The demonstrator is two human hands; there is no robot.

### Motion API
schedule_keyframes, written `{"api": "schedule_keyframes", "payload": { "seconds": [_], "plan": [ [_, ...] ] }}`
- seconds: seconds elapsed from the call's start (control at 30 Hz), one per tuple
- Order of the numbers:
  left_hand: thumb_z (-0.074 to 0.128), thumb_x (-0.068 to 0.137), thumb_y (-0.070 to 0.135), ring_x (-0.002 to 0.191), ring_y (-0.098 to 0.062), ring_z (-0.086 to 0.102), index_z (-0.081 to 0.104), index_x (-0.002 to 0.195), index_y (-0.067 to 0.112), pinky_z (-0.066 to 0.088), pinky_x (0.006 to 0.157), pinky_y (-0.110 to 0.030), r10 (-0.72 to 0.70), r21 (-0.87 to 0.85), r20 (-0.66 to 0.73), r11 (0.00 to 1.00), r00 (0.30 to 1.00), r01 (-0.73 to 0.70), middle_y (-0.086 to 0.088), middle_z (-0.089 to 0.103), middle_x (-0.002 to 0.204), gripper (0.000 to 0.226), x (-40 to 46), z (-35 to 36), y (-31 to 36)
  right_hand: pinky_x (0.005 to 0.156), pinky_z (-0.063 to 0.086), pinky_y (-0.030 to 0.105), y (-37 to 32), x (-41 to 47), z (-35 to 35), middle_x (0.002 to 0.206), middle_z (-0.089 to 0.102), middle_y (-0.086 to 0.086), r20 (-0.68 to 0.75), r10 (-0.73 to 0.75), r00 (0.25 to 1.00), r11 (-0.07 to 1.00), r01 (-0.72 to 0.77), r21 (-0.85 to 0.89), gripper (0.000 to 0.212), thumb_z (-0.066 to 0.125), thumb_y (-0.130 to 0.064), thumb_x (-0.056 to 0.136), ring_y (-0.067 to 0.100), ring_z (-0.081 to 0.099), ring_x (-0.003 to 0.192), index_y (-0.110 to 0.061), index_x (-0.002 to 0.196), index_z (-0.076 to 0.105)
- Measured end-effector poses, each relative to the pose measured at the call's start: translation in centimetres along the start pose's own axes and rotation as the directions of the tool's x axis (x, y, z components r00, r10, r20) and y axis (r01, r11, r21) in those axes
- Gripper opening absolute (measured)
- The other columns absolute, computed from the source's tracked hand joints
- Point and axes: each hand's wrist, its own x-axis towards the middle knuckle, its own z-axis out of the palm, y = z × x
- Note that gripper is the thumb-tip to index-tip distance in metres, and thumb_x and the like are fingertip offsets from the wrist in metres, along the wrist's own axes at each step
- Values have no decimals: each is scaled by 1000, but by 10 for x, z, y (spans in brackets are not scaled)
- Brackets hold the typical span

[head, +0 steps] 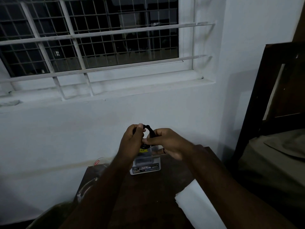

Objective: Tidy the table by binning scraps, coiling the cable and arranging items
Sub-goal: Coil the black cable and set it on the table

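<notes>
A black cable (149,131) is held up in front of the white wall, above the far end of the dark wooden table (148,187). My left hand (132,139) pinches its upper loop between thumb and fingers. My right hand (166,142) grips the lower part of the cable, touching the left hand. Most of the cable is hidden inside both hands, with a dark bundle showing just below them. A white sheet of paper (198,205) lies on the table's right side, partly under my right forearm.
A small white boxed item labelled OPEL (145,167) stands at the table's far edge below my hands. A clear round container (89,184) sits at the table's left edge. A dark wooden bed frame (272,90) and mattress (272,162) are on the right.
</notes>
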Motion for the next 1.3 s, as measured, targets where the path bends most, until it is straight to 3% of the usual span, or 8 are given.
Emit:
{"api": "schedule_keyframes", "payload": {
  "seconds": [0.13,0.23,0.33,0.4,0.57,1.0,1.13,1.3],
  "plan": [
    [65,92,23,79,-10,68,65,110,23,55,61,-23,15,-167,102,986,995,2,1,69,95,18,-2,-5,-3,68,60,29,-8,-1,3,94,74,15,-133,-84,988,975,54,-215,23,78,-11,77,23,74,89,-1,95,70],
    [68,90,19,73,0,67,72,101,24,51,55,-16,45,-144,-3,989,999,-45,6,74,87,13,-1,-3,-2,70,60,35,-13,0,10,84,71,10,-198,-162,967,864,42,-501,18,78,-15,75,23,72,77,-6,89,71],
    [69,90,20,68,-3,63,73,94,23,50,55,-18,3,-179,-124,984,992,-26,8,74,84,7,1,0,-3,68,49,19,-12,3,18,98,73,9,-303,-326,896,718,27,-695,39,76,-15,75,20,69,90,-10,114,69],
    [66,92,24,69,-12,60,71,95,24,52,62,-28,-13,-176,-156,984,988,-15,4,71,86,6,1,1,-4,74,50,18,-11,4,22,105,73,6,-383,-407,829,712,26,-702,48,73,-11,78,16,68,94,-14,125,63],
    [58,97,26,89,-18,73,63,108,9,58,82,-42,-128,-296,-90,950,988,96,-8,71,106,20,5,-1,-2,81,57,37,-12,6,26,95,75,7,-294,-536,791,592,104,-799,15,70,-16,83,22,70,88,-11,98,72],
    [56,97,10,85,-28,69,60,113,5,62,65,-35,-249,-618,-1,762,969,195,-17,67,109,17,5,-1,-5,75,51,37,8,10,25,86,69,9,-257,-655,710,569,241,-786,7,67,-13,85,22,61,83,-9,89,71],
    [54,97,26,96,-29,72,64,111,16,56,86,-52,-237,-705,294,601,926,377,-13,73,104,21,1,-5,-12,71,51,32,5,11,20,80,68,6,-204,-676,708,560,315,-766,8,70,-11,81,19,62,75,-10,88,72],
    [51,97,43,73,-23,73,64,87,11,61,68,-40,-294,-705,180,627,939,332,-5,71,83,36,7,3,-7,77,48,33,7,12,20,84,70,3,-183,-666,724,537,293,-791,12,69,-17,83,19,62,82,-15,94,73]
  ]
}}
